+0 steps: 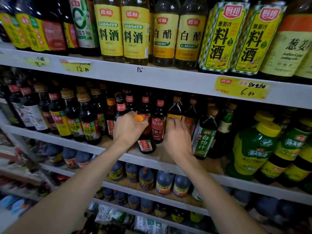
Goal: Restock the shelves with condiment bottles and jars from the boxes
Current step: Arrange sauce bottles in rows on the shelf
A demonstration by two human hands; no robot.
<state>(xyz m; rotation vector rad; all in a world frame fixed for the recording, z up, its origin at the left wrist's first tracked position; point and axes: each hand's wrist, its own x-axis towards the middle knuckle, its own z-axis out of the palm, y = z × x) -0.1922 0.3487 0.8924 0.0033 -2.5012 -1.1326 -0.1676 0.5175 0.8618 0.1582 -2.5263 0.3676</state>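
Our left hand (129, 130) fingers wrap the neck of the orange-capped sauce bottle (146, 144), seating it upright at the middle shelf (168, 163) front edge. Right hand (177, 138) fingers look loosely curled, blurred; contact unclear, probably nudging the red-label soy bottle (158, 125) aside for room.

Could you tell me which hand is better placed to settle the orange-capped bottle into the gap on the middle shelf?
The left hand: it already grips the orange-capped bottle by the neck, base near the shelf edge. The right hand holds nothing I can make out, reaching among the neighbouring dark bottles.
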